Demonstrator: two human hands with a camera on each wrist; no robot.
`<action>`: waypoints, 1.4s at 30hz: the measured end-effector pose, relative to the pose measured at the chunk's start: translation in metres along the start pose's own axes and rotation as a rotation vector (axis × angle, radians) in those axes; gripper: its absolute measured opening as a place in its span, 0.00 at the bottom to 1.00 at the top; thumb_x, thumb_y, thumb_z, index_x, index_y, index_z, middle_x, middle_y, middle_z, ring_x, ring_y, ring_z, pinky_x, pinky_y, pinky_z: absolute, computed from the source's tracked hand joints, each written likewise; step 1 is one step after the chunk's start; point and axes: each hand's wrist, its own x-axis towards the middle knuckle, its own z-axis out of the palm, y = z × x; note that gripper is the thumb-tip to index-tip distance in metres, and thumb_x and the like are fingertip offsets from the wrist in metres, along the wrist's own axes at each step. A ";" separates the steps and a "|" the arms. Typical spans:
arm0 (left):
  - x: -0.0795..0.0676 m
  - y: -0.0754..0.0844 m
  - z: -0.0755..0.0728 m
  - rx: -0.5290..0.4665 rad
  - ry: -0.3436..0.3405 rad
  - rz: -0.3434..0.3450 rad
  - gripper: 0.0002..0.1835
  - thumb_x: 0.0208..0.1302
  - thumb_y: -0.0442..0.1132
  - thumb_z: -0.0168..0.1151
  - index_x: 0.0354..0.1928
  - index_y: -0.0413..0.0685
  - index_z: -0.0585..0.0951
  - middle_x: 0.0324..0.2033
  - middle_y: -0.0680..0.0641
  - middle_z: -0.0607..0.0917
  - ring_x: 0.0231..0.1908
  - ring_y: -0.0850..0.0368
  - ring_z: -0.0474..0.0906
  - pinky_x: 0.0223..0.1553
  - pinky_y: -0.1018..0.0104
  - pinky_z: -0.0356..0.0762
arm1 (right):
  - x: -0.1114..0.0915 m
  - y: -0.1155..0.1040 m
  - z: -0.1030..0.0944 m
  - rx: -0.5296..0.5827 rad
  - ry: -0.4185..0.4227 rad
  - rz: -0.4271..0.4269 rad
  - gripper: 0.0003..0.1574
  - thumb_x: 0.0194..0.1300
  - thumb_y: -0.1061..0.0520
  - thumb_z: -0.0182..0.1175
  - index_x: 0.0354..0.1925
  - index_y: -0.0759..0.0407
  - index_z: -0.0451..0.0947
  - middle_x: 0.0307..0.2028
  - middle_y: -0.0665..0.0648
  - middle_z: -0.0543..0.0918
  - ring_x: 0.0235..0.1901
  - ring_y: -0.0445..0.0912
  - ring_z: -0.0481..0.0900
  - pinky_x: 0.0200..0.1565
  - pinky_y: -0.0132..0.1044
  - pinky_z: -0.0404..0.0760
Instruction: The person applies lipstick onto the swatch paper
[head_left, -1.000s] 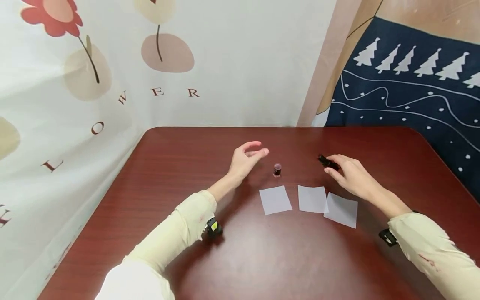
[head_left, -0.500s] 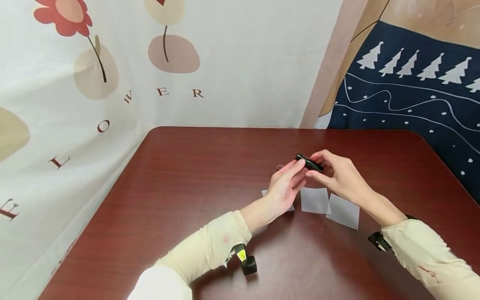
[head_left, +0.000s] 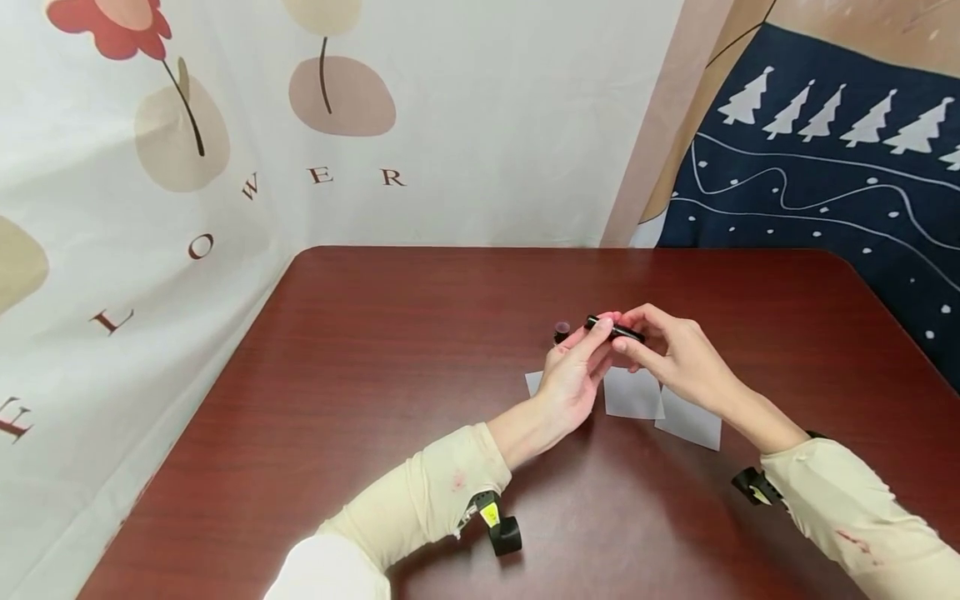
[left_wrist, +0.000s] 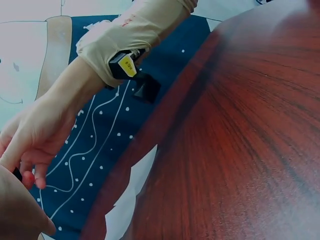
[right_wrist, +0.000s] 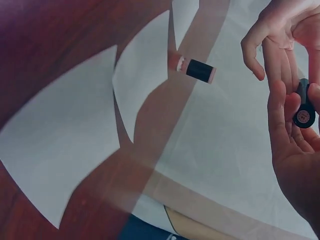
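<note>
Both hands meet at a slim black tube, like a lipstick tube (head_left: 628,332), held slantwise above the table. My left hand (head_left: 572,379) pinches its far end between thumb and fingers, palm turned up. At the near end, my right hand (head_left: 684,358) grips the tube with thumb and fingertips. A round pinkish label on the tube's end (right_wrist: 304,118) faces the right wrist camera. Just behind my left hand stands a small cylinder with a black band and clear ends (right_wrist: 199,70), partly covered by that hand in the head view.
Three white paper squares lie on the dark red table (head_left: 360,350): a left one (head_left: 533,382) mostly behind my left hand, a middle one (head_left: 633,393) and a right one (head_left: 688,421) that overlap at the edge. Printed curtains (head_left: 487,125) hang behind the table.
My left hand has come right from beside the small cylinder and taken hold of the black tube. My right hand has brought the tube slightly left. In the last half second both hands barely moved.
</note>
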 end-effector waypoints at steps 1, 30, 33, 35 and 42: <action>0.000 0.000 0.000 -0.006 0.005 0.001 0.12 0.61 0.37 0.62 0.46 0.41 0.83 0.40 0.48 0.85 0.42 0.59 0.81 0.49 0.63 0.67 | 0.000 0.001 0.001 0.016 -0.006 0.007 0.17 0.56 0.68 0.63 0.46 0.66 0.73 0.38 0.58 0.81 0.23 0.41 0.81 0.29 0.31 0.79; -0.006 0.000 -0.005 0.012 0.081 0.004 0.17 0.61 0.41 0.62 0.50 0.41 0.81 0.42 0.50 0.85 0.45 0.59 0.80 0.50 0.60 0.61 | 0.001 0.000 0.012 -0.387 0.112 -0.262 0.23 0.45 0.65 0.72 0.43 0.63 0.79 0.33 0.54 0.83 0.24 0.38 0.76 0.27 0.35 0.77; -0.006 0.000 -0.005 0.028 0.081 0.012 0.17 0.61 0.42 0.63 0.49 0.42 0.82 0.42 0.50 0.85 0.46 0.59 0.80 0.48 0.60 0.60 | 0.000 0.001 0.013 -0.347 0.096 -0.248 0.25 0.45 0.66 0.72 0.45 0.66 0.79 0.36 0.57 0.83 0.24 0.39 0.76 0.27 0.34 0.77; -0.006 0.000 -0.006 0.029 0.075 0.014 0.16 0.61 0.41 0.63 0.48 0.43 0.82 0.42 0.49 0.85 0.46 0.59 0.79 0.47 0.61 0.59 | -0.001 0.001 0.013 -0.318 0.079 -0.223 0.25 0.46 0.66 0.71 0.46 0.67 0.79 0.37 0.58 0.84 0.24 0.39 0.77 0.27 0.33 0.78; -0.006 -0.002 -0.008 0.023 0.071 0.008 0.14 0.61 0.40 0.62 0.47 0.44 0.83 0.43 0.49 0.84 0.48 0.59 0.79 0.52 0.58 0.56 | -0.005 0.003 0.011 -0.314 0.026 -0.127 0.24 0.54 0.62 0.67 0.50 0.64 0.76 0.38 0.56 0.83 0.29 0.42 0.78 0.30 0.37 0.78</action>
